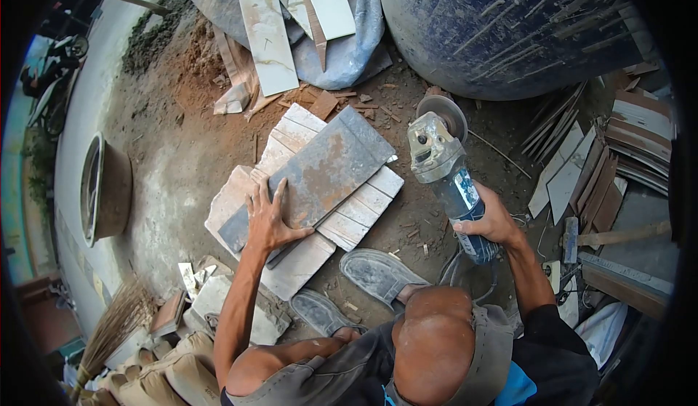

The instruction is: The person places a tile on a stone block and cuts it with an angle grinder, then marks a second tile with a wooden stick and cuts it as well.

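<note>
My left hand (270, 215) lies with its fingers spread on the lower left part of a long grey tile (327, 166). That tile has brownish patches and rests on pale grooved slabs (352, 220) on the ground. My right hand (488, 220) is wrapped round the blue body of an angle grinder (443, 159), to the right of the tile. The grinder's disc (445, 115) points away from me and is apart from the tile.
A large blue drum (502, 28) stands at the top right. White marbled tiles (267, 39) lie on a tarp beyond the slabs. Cut tiles (640, 133) and a hammer (571, 239) are at right. A bucket (113, 188) and broom (120, 315) are at left.
</note>
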`<state>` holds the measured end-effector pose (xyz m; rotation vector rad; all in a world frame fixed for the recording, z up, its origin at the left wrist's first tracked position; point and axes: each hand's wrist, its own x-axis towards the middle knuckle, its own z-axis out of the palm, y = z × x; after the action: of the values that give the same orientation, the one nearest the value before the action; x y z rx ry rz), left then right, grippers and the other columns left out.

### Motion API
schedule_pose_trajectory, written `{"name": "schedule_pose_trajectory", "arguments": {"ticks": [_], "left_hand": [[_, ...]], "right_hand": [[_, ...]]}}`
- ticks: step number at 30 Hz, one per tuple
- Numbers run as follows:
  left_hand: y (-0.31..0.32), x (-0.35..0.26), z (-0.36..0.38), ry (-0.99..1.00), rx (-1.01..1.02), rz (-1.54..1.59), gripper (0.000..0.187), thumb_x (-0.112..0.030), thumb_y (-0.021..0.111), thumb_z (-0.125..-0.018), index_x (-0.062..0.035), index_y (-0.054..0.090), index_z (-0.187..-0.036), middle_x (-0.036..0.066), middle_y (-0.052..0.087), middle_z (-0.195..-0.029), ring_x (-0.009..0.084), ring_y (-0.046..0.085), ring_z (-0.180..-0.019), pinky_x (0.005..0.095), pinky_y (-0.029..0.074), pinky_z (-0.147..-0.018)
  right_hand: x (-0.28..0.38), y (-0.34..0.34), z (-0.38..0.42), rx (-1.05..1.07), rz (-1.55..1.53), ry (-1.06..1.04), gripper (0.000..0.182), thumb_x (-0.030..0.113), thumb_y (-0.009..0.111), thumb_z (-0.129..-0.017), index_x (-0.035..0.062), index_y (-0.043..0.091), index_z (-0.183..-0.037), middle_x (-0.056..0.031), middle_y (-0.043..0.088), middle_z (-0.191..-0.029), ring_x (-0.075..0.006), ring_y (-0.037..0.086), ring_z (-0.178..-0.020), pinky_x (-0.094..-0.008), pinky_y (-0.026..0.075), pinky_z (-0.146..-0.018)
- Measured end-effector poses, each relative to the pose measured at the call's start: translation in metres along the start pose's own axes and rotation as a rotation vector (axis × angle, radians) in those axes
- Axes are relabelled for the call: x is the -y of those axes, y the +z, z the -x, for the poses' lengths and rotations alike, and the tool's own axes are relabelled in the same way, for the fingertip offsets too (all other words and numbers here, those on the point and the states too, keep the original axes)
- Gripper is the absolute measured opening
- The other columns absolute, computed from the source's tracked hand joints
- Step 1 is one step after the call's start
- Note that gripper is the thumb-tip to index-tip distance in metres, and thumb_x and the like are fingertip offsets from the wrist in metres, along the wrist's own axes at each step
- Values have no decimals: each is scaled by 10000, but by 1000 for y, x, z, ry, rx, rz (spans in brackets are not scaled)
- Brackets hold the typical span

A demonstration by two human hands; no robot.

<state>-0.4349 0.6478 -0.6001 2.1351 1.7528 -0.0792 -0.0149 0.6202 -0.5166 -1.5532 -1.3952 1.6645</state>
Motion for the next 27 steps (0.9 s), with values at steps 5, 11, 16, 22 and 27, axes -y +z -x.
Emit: {"name": "schedule_pose_trajectory", "arguments": {"ticks": [5, 11, 16, 22, 27], "left_hand": [[3, -11, -3, 3, -29, 22, 1186, -606, 802, -438, -123, 318, -1407, 302, 247, -1401, 486, 252, -1288, 619, 182, -1035], [2, -18, -6, -20, -18, 18, 1186, -611, 797, -444, -118, 311, -1408, 298, 247, -1401, 485, 248, -1288, 611, 183, -1039], [2, -21, -8, -28, -19, 13, 1185, -619, 792, -446, -116, 313, -1407, 294, 249, -1401, 485, 247, -1288, 606, 177, -1045], [3, -20, -8, -21, -21, 9, 1189, -627, 787, -448, -122, 308, -1411, 292, 247, -1403, 486, 243, -1291, 606, 178, -1045], [3, -21, -8, -28, -16, 19, 1191, -629, 786, -445, -128, 306, -1413, 288, 241, -1408, 488, 241, -1291, 607, 183, -1042]], "right_hand": [[1, 1, -1, -15, -26, -10, 631, 294, 796, -597, -12, 525, -1079, -50, 583, -908, -131, 556, -828, -276, 456, -753], [-6, -1, -6, -13, -16, -23, 627, 296, 793, -595, -14, 529, -1072, -55, 582, -909, -135, 555, -828, -280, 452, -752], [-2, -1, -8, -14, -17, -20, 636, 293, 785, -596, -19, 527, -1086, -59, 583, -910, -134, 550, -823, -282, 450, -751], [-2, -3, -11, 7, -4, -24, 638, 289, 782, -595, -18, 527, -1092, -58, 583, -909, -134, 547, -812, -281, 450, -740], [-3, -3, -13, -4, -29, -16, 635, 290, 779, -595, -19, 528, -1091, -61, 585, -911, -142, 551, -817, -283, 449, -741]]}}
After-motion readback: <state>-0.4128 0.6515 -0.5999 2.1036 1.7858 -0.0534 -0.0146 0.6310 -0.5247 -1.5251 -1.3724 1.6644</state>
